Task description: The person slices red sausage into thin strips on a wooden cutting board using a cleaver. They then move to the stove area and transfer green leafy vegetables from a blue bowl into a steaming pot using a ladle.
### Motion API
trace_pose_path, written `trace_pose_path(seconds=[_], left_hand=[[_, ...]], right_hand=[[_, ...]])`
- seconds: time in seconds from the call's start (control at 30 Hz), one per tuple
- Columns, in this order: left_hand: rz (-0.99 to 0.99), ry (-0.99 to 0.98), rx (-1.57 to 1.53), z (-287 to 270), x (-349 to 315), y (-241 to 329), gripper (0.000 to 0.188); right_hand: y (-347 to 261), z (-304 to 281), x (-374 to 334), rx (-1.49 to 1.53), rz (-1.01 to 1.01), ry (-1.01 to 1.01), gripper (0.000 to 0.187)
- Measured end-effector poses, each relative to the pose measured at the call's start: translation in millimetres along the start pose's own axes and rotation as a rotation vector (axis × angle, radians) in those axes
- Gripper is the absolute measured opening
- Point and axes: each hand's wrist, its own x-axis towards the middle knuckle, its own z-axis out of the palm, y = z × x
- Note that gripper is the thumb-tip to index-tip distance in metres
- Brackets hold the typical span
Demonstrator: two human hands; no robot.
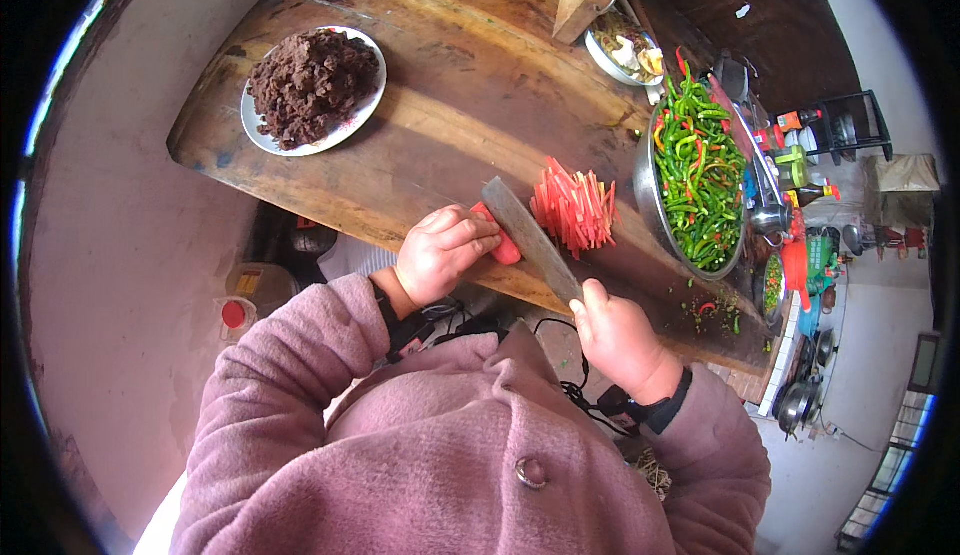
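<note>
Left fingers (pixel 466 235) are clamping the red vegetable (pixel 506 247) while right fingers (pixel 594 297) are gripping the knife (pixel 530 236), apparently slicing, the next cut likely calling for a tucked hold.

two hands (pixel 445 253), one knife (pixel 532 239), one strip pile (pixel 575 207)

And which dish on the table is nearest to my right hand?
The metal basin of mostly green chillies is nearest your right hand; the white plate with the dark heap is farther, at left.
</note>
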Motion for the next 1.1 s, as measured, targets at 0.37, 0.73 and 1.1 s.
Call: trace_pose_path(seconds=[0.37,0.73,1.1], left_hand=[[0.007,-0.012,-0.027,-2.2,1.6,-0.3,0.036],[0.010,0.007,-0.063,-0.7,2.4,-2.6,0.036],[0.005,0.006,0.015,-0.2,-1.3,-1.0,0.036]], right_hand=[[-0.7,-9.5,2.5,-0.018,-0.010,-0.077,0.021],[4.9,24.7,47.6,0.017,-0.047,-0.137,0.023],[0.0,30.0,27.4,0.061,-0.028,0.071,0.018]])
